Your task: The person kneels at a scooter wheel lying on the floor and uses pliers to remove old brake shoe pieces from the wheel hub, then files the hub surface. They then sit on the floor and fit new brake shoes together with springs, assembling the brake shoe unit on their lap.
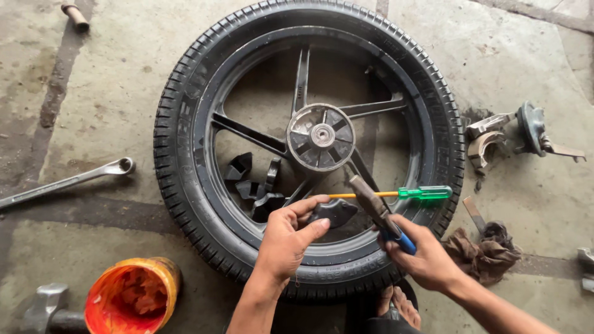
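At nine o'clock from the wheel, a long ring spanner lies flat on the stained concrete floor. Down at seven o'clock stands an orange tub of reddish grease, with a hammer head just beside it. The motorcycle wheel lies flat in the middle, tyre on, its black spokes running out from the hub. Several loose black rubber blocks rest on the floor between the spokes at about seven o'clock from the hub.

The left hand comes up from six o'clock, thumb and fingers pinching one black rubber block over the rim. Just right of it, the right hand is wrapped tight around the blue handles of pliers, whose nose points toward the hub. A screwdriver with a green handle lies across the tyre at four o'clock. Further right, a brown rag sits crumpled on the floor, and at three o'clock rest brake shoes and a brake plate.
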{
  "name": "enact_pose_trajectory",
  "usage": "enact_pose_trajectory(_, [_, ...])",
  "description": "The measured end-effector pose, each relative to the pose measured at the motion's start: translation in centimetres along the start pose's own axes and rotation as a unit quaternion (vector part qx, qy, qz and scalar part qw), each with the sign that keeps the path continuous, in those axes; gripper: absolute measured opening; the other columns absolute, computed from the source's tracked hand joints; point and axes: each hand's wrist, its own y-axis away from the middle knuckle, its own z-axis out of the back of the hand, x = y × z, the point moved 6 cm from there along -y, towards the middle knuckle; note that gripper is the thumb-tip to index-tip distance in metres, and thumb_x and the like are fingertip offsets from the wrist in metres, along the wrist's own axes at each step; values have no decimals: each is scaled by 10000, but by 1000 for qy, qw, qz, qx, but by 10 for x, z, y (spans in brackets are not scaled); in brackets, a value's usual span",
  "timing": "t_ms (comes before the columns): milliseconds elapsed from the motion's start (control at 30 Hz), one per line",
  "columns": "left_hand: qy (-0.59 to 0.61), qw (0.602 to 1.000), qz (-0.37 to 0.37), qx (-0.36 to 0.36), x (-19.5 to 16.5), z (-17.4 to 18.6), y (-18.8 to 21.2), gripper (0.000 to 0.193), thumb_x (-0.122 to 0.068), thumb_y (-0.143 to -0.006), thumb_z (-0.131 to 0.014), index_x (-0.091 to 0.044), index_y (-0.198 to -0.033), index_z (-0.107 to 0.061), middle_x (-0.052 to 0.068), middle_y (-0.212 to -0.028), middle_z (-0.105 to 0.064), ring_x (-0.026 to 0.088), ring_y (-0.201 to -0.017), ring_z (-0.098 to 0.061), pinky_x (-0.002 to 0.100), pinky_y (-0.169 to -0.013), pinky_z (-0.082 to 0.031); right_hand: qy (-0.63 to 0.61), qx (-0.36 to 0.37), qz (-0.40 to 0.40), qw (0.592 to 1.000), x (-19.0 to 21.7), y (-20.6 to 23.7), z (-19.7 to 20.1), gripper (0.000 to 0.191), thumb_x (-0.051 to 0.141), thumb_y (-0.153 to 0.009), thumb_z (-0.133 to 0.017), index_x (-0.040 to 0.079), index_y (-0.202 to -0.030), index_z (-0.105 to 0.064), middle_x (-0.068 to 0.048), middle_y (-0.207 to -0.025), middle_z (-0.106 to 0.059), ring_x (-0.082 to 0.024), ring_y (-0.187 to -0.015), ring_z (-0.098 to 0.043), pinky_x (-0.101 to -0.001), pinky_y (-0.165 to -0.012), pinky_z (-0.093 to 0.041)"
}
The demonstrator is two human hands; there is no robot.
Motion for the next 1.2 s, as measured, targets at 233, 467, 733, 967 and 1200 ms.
enact_pose_trajectory(233, [-65,993,-72,-67,4,11,-9,402,48,-843,-666,-3,-1242,-667,91,-1079,-758,77,-920,-683,220,-833,-540,-367,82,-32,926,-8,35,-28,631,-23,-873,-653,80,-1460,-443,-234,-1191,-655,-306,-895,-727,-385,-713,-616])
enact_pose_trajectory(467, [-130,971,-120,-162,5,27,-26,260,107,-842,-603,35,-1037,-761,-31,-1256,-739,100,-813,-636,228,-727,-514,-548,111,-102,823,11,48,-43,381,21,-640,-761,20,-946,-534,-251,-1433,-489,-421,-1213,-633,-522,-771,-633])
enact_pose_trajectory(733, [-67,982,-131,-122,-21,29,-67,273,32,-842,-709,-25,-1108,-731,29,-1030,-735,95,-882,-671,230,-780,-536,-527,133,-146,827,-6,43,-45,397,-4,-597,-749,-5,-949,-564,-301,-1484,-451,-411,-1303,-586,-502,-761,-640])
enact_pose_trajectory(967, [-349,868,-293,-198,-76,10,-123,282,-70,-837,-783,-54,-1110,-714,105,-1124,-694,251,-952,-722,348,-844,-580,-548,164,-138,808,-19,43,-45,362,-28,-672,-746,-27,-983,-560,-327,-1517,-453,-466,-1180,-533,-496,-770,-626])
enact_pose_trajectory(1200, [-535,736,-350,-221,-71,10,-130,371,-133,-832,-779,-97,-1197,-724,93,-1238,-680,326,-1231,-592,466,-1042,-421,-494,157,-138,844,-21,38,-39,352,17,-637,-775,-3,-920,-566,-283,-1473,-485,-411,-1370,-532,-490,-812,-635])
